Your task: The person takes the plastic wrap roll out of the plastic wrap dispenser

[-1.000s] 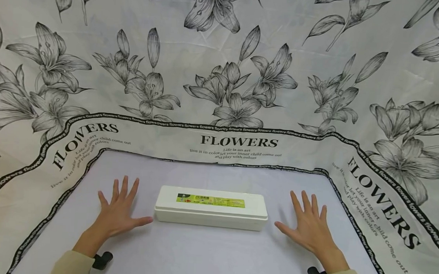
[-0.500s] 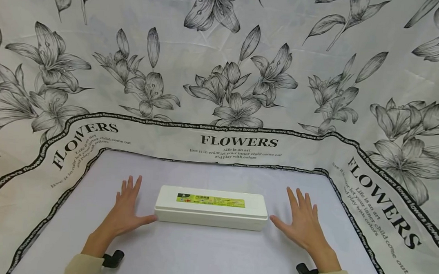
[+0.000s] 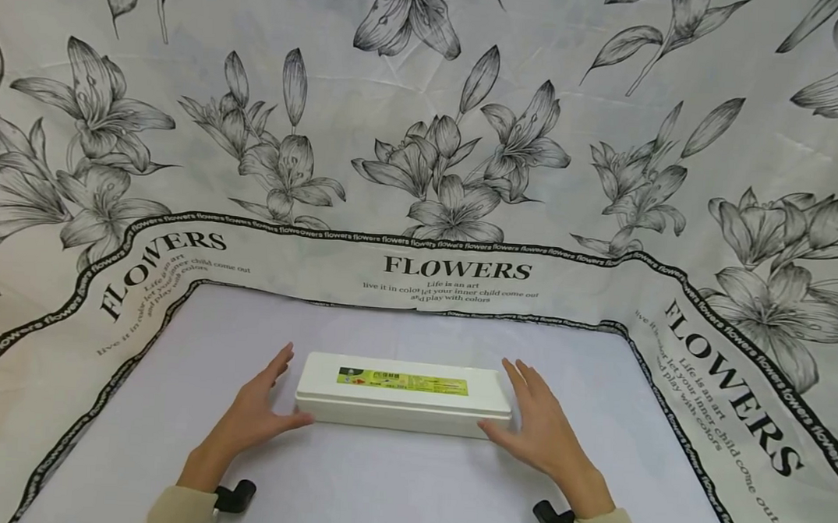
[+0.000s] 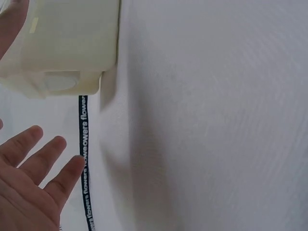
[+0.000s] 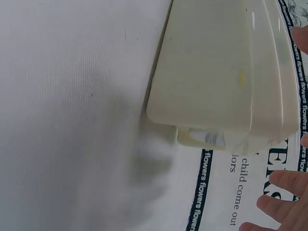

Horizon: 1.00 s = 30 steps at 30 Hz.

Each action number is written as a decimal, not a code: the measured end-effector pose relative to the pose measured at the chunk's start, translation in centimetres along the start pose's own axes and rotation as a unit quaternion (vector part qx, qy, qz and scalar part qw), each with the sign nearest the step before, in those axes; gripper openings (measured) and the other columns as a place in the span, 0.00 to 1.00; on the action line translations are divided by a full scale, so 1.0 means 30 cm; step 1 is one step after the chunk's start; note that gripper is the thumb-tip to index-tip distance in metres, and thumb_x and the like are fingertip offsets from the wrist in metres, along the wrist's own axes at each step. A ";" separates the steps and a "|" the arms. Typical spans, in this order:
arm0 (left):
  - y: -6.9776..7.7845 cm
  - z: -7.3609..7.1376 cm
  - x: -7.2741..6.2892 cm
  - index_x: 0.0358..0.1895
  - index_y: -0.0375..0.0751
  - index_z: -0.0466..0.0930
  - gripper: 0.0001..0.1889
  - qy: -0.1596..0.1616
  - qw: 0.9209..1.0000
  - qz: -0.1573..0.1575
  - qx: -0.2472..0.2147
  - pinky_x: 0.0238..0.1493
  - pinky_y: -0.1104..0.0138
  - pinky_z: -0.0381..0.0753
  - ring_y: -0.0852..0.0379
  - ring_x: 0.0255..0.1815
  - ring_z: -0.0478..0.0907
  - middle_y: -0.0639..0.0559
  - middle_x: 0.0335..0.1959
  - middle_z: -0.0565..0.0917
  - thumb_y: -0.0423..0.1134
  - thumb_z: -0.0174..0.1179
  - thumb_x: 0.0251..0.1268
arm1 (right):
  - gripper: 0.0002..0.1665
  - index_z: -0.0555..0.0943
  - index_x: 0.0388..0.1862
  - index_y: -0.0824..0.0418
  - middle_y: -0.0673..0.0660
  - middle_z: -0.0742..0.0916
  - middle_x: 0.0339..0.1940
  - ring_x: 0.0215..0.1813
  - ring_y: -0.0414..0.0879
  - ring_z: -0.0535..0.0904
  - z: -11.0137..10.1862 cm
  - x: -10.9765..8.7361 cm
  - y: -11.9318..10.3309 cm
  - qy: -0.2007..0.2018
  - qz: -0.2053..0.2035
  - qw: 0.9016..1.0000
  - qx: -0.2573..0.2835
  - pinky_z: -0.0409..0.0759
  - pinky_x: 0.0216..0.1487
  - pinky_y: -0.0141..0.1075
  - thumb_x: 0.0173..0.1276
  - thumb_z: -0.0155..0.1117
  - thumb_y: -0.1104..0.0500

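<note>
A long white plastic box with a yellow-green label, seemingly a cling film box, lies lengthwise across the white table. Beside its left end is my left hand, fingers extended and thumb in front of the near left corner. My right hand mirrors it at the right end, its thumb overlapping the near right corner. In the left wrist view, a gap separates the fingers from the box end. The right wrist view likewise shows fingers apart from the box. Whether either thumb touches it I cannot tell.
White cloth covers the tabletop. Behind and at both sides hangs a curtain printed with lilies and the word FLOWERS, its black-lettered border meeting the table. A black wrist camera sits on the left wrist, another black camera on the right.
Both hands have moved inward from wide-spread positions to the box's two ends, and their fingers have drawn closer together. The box has stayed in place.
</note>
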<state>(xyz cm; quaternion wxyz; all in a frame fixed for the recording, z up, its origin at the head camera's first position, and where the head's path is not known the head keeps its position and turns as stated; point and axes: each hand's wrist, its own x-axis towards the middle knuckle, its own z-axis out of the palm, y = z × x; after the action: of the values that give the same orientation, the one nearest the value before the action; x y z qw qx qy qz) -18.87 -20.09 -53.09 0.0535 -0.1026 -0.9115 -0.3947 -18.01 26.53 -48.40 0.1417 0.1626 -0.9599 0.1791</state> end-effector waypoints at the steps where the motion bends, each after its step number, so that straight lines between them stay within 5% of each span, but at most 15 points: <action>1: 0.002 0.004 0.002 0.84 0.46 0.47 0.67 0.000 1.000 0.001 -0.002 0.69 0.38 0.72 0.33 0.75 0.68 0.38 0.80 0.65 0.65 0.80 0.44 | 0.61 0.60 0.83 0.56 0.69 0.70 0.77 0.77 0.71 0.64 0.005 0.003 -0.008 0.002 -0.006 1.000 0.002 0.69 0.67 0.70 0.58 0.74 0.33; 15: -0.008 0.064 0.042 0.84 0.42 0.49 0.67 -0.045 0.998 -0.032 -0.023 0.69 0.39 0.71 0.40 0.70 0.74 0.40 0.73 0.74 0.65 0.80 0.45 | 0.65 0.59 0.83 0.53 0.68 0.70 0.78 0.78 0.70 0.64 0.062 0.038 -0.073 -0.020 -0.037 0.999 -0.003 0.67 0.71 0.67 0.53 0.76 0.30; 23: -0.011 0.077 0.062 0.83 0.40 0.52 0.65 -0.052 0.997 -0.044 -0.030 0.52 0.59 0.79 0.49 0.61 0.77 0.42 0.71 0.75 0.63 0.80 0.46 | 0.66 0.58 0.83 0.54 0.67 0.71 0.78 0.79 0.70 0.62 0.072 0.050 -0.078 -0.025 -0.049 0.998 -0.010 0.63 0.75 0.65 0.52 0.76 0.30; 30: -0.014 0.085 0.065 0.80 0.35 0.56 0.61 -0.048 0.996 -0.050 -0.055 0.50 0.62 0.80 0.52 0.55 0.78 0.40 0.67 0.78 0.59 0.81 0.48 | 0.67 0.58 0.84 0.53 0.64 0.73 0.76 0.79 0.69 0.63 0.075 0.060 -0.087 -0.037 -0.048 0.998 -0.018 0.64 0.75 0.64 0.51 0.76 0.29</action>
<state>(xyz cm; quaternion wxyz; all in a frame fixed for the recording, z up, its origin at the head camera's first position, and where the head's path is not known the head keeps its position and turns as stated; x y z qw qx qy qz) -20.92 -18.22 -54.79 -0.0153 -0.0783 -0.8941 -0.4408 -19.18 22.89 -49.04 0.1175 0.2125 -0.9586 0.1491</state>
